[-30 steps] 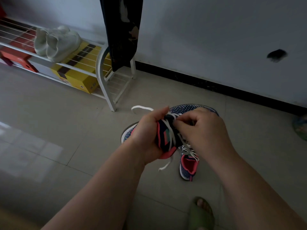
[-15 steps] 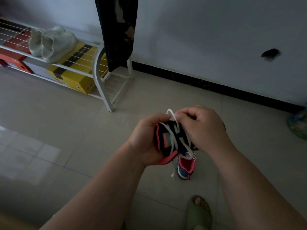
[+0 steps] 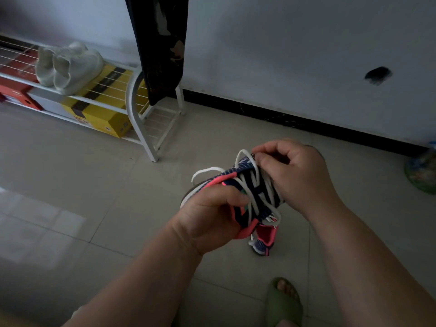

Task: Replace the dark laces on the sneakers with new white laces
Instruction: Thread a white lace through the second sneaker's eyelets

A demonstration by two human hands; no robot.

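Two sneakers are showing here: one sneaker point(image 3: 238, 187) is being held up in the air between both hands, and the second sneaker point(image 3: 263, 239) is sitting on the floor point(image 3: 94, 185) right below it, mostly hidden, just its pink heel end peeking out. One white lace point(image 3: 253, 192) is already criss-crossing the held shoe, with a loose loop sticking out to the left (can't tell how many eyelets are filled, too dim).

The left hand point(image 3: 210, 218) is wrapping around the heel side of the held sneaker, thumb lying over the tongue. The right hand point(image 3: 295, 175) is pinching the lace up near the toe end, fingers curled tight.

Also counting: one white shoe rack point(image 3: 139, 119) by the wall, one pair of white shoes point(image 3: 68, 67) on top, a yellow box point(image 3: 103, 114) and a red box point(image 3: 18, 90) under it, and one green slipper point(image 3: 283, 303) on a foot.

Compared to half a second ago, the left hand is sitting lower on the shoe, the right hand is higher, and the loop on the left is poking out again.
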